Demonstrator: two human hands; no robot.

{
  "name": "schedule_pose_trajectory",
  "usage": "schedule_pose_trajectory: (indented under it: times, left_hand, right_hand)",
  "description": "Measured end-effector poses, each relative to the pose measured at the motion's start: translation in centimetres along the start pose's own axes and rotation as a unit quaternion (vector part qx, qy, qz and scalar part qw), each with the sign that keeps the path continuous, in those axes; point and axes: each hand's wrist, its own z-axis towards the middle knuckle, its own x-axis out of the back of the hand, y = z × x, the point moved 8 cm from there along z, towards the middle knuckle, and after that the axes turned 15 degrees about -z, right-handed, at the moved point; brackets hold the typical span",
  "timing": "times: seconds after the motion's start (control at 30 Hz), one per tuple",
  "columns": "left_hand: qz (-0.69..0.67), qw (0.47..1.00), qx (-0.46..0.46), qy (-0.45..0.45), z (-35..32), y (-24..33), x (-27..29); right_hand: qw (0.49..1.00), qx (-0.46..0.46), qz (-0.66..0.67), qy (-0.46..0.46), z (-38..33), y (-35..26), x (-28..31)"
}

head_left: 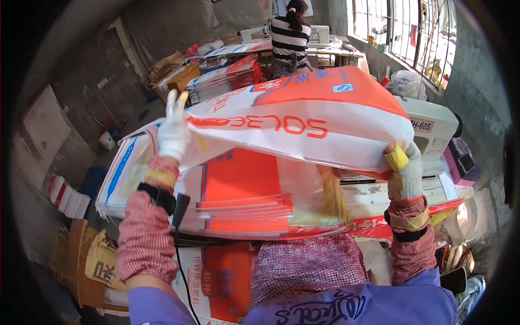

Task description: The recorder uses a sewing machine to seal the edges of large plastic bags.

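Observation:
A white and red-orange printed sack [325,111] spans the air above the table between my hands. My right hand [405,170], in a pale glove with yellow wrapping on its fingers, pinches the sack's right end. At its other end my left hand [174,132], in a white glove with a yellow-wrapped finger, reaches up with its fingers stretched out and touches or nearly touches the sack. Below lies a stack of similar sacks [241,181]. Clear plastic film [306,195] shows at the stack's right part.
A sewing machine [433,132] stands at the right beside the window. Ahead, a co-worker in a striped top [290,40] sits at another machine, with piled sacks [225,81] nearby. A wooden chair [78,260] stands at the lower left. A black cable [181,260] hangs by my left arm.

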Motion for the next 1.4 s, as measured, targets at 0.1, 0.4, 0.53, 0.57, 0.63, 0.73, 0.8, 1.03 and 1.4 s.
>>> schedule_pose_trajectory:
  times: [0.1, 0.4, 0.53, 0.57, 0.63, 0.73, 0.8, 1.03, 1.4]
  left_hand:
    - [0.146, 0.969, -0.097, -0.174, 5.3, 2.3, -2.3]
    - [0.198, 0.937, -0.233, 0.17, 0.7, 5.9, 12.3]
    - [0.108, 0.989, -0.083, -0.064, -12.4, -3.6, 4.7]
    - [0.088, 0.978, 0.064, -0.179, -16.2, -7.4, 3.4]
    - [0.028, 0.966, 0.17, -0.19, -21.9, -11.4, 4.4]
    - [0.092, 0.968, 0.126, -0.194, -25.7, -15.0, 9.0]
    - [0.129, 0.944, 0.195, -0.233, -27.2, -19.2, 11.2]
    - [0.101, 0.929, 0.267, -0.236, -27.9, -25.3, 12.1]
    - [0.269, 0.877, 0.24, -0.317, -24.5, -23.9, 10.6]
  right_hand:
    - [0.997, -0.006, -0.029, 0.072, -0.8, 0.8, 2.0]
    - [0.993, -0.085, 0.02, 0.081, -0.7, 8.1, 2.2]
    - [0.932, 0.071, -0.287, -0.209, -5.9, 6.0, -6.9]
    - [0.904, 0.075, -0.295, -0.3, -8.0, 5.6, -8.5]
    - [0.85, 0.076, -0.223, -0.471, -12.1, 4.4, -11.2]
    - [0.744, 0.149, -0.135, -0.638, -15.5, 2.0, -11.9]
    - [0.801, 0.099, -0.066, -0.587, -13.0, 1.9, -11.3]
    - [0.809, 0.319, -0.472, -0.146, -0.4, 2.6, -13.1]
    - [0.879, 0.056, -0.461, -0.113, 4.0, 3.9, -7.6]
